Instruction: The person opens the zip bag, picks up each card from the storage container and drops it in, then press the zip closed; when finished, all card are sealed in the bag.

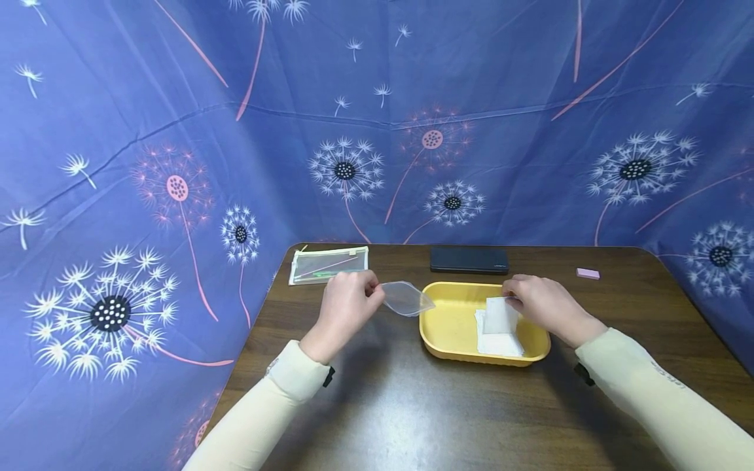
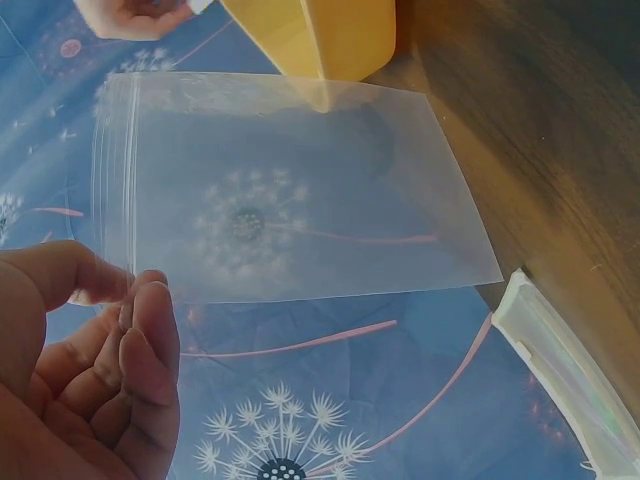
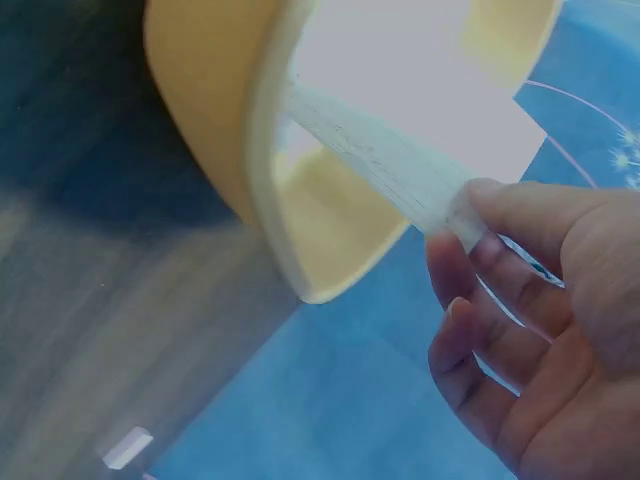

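Observation:
My left hand (image 1: 347,302) pinches a clear zip-lock bag (image 2: 300,190) at one corner of its zip edge. The bag hangs flat to the left of the yellow tray (image 1: 444,327), its tip close to the rim, and nothing shows inside it. Over the tray's right half, my right hand (image 1: 544,304) holds a small whitish rectangular stack (image 1: 499,317) between thumb and fingers. Its edge looks layered in the right wrist view; I cannot tell whether it is paper. Beneath it, white sheets (image 1: 499,345) lie in the tray.
At the table's back left lies a mesh zip pouch (image 1: 330,261) with thin coloured sticks. A black case (image 1: 468,260) stands behind the tray. A small pink block (image 1: 588,273) sits at the right. A blue dandelion-print cloth (image 1: 389,131) hangs behind the table.

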Demonstrator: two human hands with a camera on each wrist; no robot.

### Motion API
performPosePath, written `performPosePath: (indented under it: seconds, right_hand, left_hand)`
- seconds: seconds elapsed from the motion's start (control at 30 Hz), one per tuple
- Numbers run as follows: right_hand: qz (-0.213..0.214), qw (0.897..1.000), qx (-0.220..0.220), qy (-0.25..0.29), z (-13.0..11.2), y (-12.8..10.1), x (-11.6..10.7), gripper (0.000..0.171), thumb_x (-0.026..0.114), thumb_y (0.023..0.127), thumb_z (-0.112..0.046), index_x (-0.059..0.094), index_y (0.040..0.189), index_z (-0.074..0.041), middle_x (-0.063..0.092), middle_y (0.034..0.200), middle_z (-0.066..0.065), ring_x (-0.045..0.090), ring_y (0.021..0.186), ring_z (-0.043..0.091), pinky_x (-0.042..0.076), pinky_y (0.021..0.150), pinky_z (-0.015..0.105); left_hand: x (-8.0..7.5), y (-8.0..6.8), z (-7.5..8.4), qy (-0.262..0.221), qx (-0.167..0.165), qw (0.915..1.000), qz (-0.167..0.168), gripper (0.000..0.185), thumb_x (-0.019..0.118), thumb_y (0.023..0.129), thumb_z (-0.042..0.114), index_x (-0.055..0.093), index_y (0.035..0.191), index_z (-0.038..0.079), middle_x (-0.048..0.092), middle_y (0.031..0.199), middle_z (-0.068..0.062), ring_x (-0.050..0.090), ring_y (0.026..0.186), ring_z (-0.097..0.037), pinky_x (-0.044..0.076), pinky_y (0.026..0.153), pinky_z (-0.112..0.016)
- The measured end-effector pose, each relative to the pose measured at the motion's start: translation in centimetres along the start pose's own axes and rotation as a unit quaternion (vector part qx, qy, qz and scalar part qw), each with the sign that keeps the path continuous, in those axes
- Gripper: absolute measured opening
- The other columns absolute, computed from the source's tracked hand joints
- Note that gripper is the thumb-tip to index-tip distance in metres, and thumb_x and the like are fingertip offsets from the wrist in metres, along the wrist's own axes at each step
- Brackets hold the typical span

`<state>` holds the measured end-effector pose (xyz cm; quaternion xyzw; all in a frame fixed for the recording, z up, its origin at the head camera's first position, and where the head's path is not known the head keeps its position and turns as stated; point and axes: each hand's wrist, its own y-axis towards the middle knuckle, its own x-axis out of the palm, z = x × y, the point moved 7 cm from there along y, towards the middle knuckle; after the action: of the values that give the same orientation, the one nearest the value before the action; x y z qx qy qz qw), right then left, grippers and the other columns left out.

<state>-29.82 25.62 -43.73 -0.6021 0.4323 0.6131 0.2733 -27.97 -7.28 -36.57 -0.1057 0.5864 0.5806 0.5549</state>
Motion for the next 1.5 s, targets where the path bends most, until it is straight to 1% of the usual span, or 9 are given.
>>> performPosePath:
  seconds: [0.2, 0.37, 0.6, 0.77, 0.83, 1.03, 1.2, 1.37, 1.5]
  right_hand:
    - [0.01, 1.0, 0.006, 0.012, -0.5, -0.5, -1.3, 0.014, 0.082, 0.084, -0.002, 0.076, 0.093, -0.011, 0.072, 0.086, 0.0, 0.06, 0.067, 0.013, 0.053, 0.059, 0.038]
    - [0.027, 0.999, 0.02, 0.021, -1.3, -0.9, -2.4, 0.01, 0.081, 0.086, -0.008, 0.075, 0.092, -0.013, 0.069, 0.085, -0.004, 0.055, 0.065, 0.011, 0.049, 0.058, 0.037]
    - [0.109, 0.993, 0.013, 0.033, -3.5, -0.8, -5.1, 0.004, 0.072, 0.089, -0.011, 0.075, 0.092, -0.013, 0.068, 0.086, -0.004, 0.046, 0.057, 0.009, 0.038, 0.049, 0.031]
    - [0.179, 0.983, -0.003, 0.041, -5.6, -0.6, -7.7, 0.004, 0.072, 0.088, -0.012, 0.074, 0.09, -0.015, 0.065, 0.082, -0.008, 0.053, 0.063, 0.009, 0.042, 0.052, 0.031]
    - [0.211, 0.976, -0.011, 0.044, -6.4, -0.6, -8.9, 0.005, 0.072, 0.087, -0.012, 0.072, 0.088, -0.017, 0.064, 0.08, -0.009, 0.055, 0.064, 0.008, 0.043, 0.053, 0.031]
    - [0.288, 0.953, -0.06, 0.067, -9.4, -0.4, -12.0, 0.005, 0.069, 0.088, -0.013, 0.07, 0.087, -0.018, 0.061, 0.079, -0.011, 0.05, 0.063, 0.006, 0.041, 0.052, 0.028]
    - [0.307, 0.942, -0.095, 0.096, -11.9, -0.3, -12.7, 0.005, 0.067, 0.09, -0.015, 0.07, 0.089, -0.018, 0.064, 0.083, -0.012, 0.052, 0.067, 0.006, 0.043, 0.057, 0.026]
    - [0.296, 0.942, -0.113, 0.113, -13.6, 0.2, -12.1, 0.008, 0.063, 0.092, -0.016, 0.07, 0.089, -0.018, 0.066, 0.086, -0.012, 0.053, 0.068, 0.007, 0.044, 0.057, 0.028]
    - [0.294, 0.941, -0.12, 0.118, -14.1, 0.5, -11.0, 0.007, 0.066, 0.09, -0.013, 0.07, 0.089, -0.019, 0.066, 0.086, -0.012, 0.053, 0.067, 0.008, 0.043, 0.054, 0.028]
  left_hand:
    - [0.0, 0.0, 0.1, 0.0, -0.001, 1.0, 0.001, 0.013, 0.072, 0.076, 0.007, 0.071, 0.069, 0.017, 0.058, 0.057, 0.011, 0.051, 0.051, -0.009, 0.042, 0.051, -0.033]
    - [0.1, 0.1, 0.2, 0.0, -0.002, 1.0, -0.002, 0.013, 0.071, 0.077, 0.006, 0.071, 0.07, 0.017, 0.058, 0.057, 0.011, 0.051, 0.051, -0.009, 0.043, 0.051, -0.033]
    - [0.3, 0.1, 0.1, -0.003, -0.005, 1.0, -0.002, 0.012, 0.071, 0.077, 0.007, 0.072, 0.07, 0.017, 0.059, 0.058, 0.011, 0.052, 0.051, -0.009, 0.043, 0.051, -0.032]
    - [0.3, 0.2, 0.0, -0.004, -0.005, 1.0, -0.004, 0.012, 0.071, 0.078, 0.006, 0.072, 0.07, 0.016, 0.059, 0.057, 0.01, 0.052, 0.051, -0.009, 0.042, 0.05, -0.032]
    - [0.3, 0.3, 0.0, -0.005, -0.006, 0.9999, -0.006, 0.012, 0.071, 0.078, 0.007, 0.072, 0.07, 0.016, 0.059, 0.058, 0.01, 0.052, 0.052, -0.009, 0.042, 0.05, -0.031]
    - [0.3, 0.4, 0.0, -0.005, -0.005, 1.0, -0.006, 0.013, 0.071, 0.078, 0.007, 0.072, 0.07, 0.017, 0.058, 0.057, 0.011, 0.051, 0.051, -0.008, 0.041, 0.049, -0.031]
    - [0.4, 0.4, 0.1, -0.002, -0.003, 1.0, -0.006, 0.014, 0.07, 0.078, 0.007, 0.071, 0.069, 0.018, 0.057, 0.056, 0.012, 0.051, 0.051, -0.009, 0.041, 0.049, -0.031]
    - [0.3, 0.5, 0.2, -0.003, -0.006, 0.9999, -0.008, 0.014, 0.07, 0.078, 0.006, 0.07, 0.069, 0.017, 0.056, 0.056, 0.011, 0.049, 0.051, -0.01, 0.041, 0.049, -0.032]
    - [0.3, 0.5, 0.4, -0.005, -0.008, 0.9999, -0.01, 0.013, 0.071, 0.078, 0.006, 0.07, 0.07, 0.016, 0.056, 0.056, 0.011, 0.049, 0.05, -0.01, 0.04, 0.05, -0.031]
